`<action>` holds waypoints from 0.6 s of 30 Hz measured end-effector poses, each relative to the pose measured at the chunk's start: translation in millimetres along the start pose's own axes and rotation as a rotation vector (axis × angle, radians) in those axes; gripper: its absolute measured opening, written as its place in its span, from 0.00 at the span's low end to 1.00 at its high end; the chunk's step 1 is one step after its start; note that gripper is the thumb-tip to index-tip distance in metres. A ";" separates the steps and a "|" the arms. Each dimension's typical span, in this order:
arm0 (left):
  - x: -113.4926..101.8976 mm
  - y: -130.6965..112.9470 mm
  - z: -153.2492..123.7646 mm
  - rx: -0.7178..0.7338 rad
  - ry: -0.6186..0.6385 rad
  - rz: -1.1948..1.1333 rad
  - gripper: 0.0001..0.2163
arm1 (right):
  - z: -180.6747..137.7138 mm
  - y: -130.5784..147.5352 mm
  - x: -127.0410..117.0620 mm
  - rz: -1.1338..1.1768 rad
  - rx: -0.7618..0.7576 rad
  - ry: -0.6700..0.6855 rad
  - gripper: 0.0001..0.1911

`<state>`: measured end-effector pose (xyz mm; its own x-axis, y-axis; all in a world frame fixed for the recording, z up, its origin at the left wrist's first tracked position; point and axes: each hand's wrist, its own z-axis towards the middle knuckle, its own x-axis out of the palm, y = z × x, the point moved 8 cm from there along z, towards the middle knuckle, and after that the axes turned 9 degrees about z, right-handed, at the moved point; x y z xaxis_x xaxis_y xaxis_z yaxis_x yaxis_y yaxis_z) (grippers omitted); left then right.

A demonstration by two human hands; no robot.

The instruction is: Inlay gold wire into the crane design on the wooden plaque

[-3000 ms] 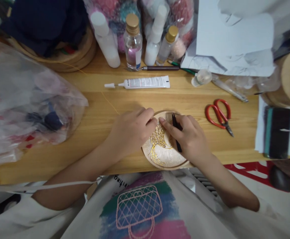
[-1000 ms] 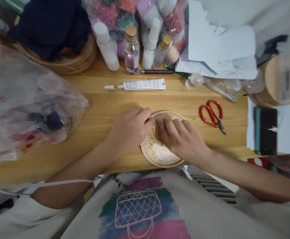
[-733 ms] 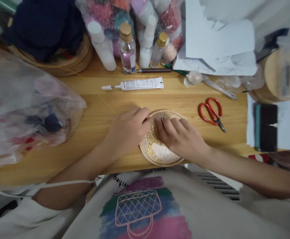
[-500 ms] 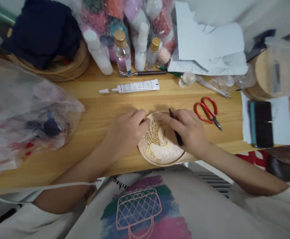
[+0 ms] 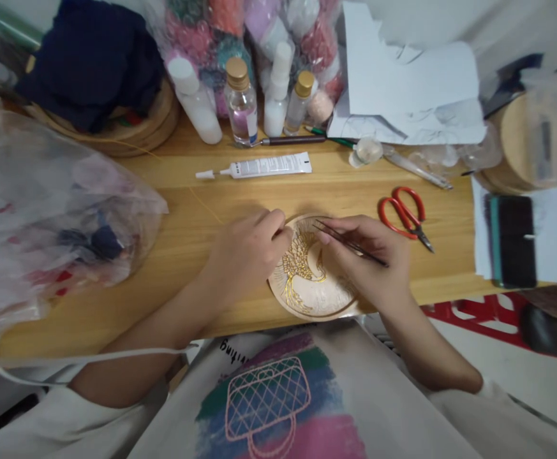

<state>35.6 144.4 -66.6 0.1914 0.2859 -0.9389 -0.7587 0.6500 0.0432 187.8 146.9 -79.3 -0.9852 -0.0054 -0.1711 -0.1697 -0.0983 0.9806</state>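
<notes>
A round pale wooden plaque [image 5: 333, 294] lies at the table's front edge, bearing a raised gold bird-like pattern [image 5: 302, 255] and fine drawn lines. At its upper left rim rests my left hand [image 5: 247, 252], fingers curled and pressed together; what they pinch, if anything, is hidden. My right hand [image 5: 378, 252] grips dark slim tweezers [image 5: 349, 242] between thumb and fingers over the plaque's right side. The tweezer tips point up and left, above the plaque's upper part. A thin golden thread [image 5: 206, 205] trails on the table beyond my left hand.
Red-handled cutters [image 5: 407, 213] lie right of the plaque, a phone [image 5: 512, 242] farther right. Behind are a white glue tube [image 5: 271, 166], several bottles [image 5: 242, 115] and papers [image 5: 407, 95]. A clear plastic bag [image 5: 67, 229] covers the left side.
My right hand has turned over, palm side more upward, and the tweezers have swung from steep to slanting, tips to the upper left. My left hand stays at the plaque's rim.
</notes>
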 end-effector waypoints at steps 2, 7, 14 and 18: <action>0.3 0.1 -0.4 -0.005 0.005 -0.015 0.13 | -0.3 3.2 4.5 -0.054 -0.041 0.039 0.05; 1.2 0.0 -0.4 -0.010 0.015 0.016 0.14 | 0.4 3.2 11.2 -0.136 -0.068 0.078 0.03; -2.7 0.5 0.5 -0.022 -0.052 0.014 0.15 | 2.3 -0.9 16.8 -0.132 -0.066 0.078 0.03; -3.2 0.8 1.2 -0.033 -0.056 -0.007 0.16 | 2.0 -1.1 17.5 -0.134 -0.070 0.073 0.03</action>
<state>35.1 144.8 -63.1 0.2303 0.3208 -0.9187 -0.7770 0.6291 0.0249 170.7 148.9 -83.2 -0.9491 -0.0597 -0.3092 -0.2953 -0.1721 0.9398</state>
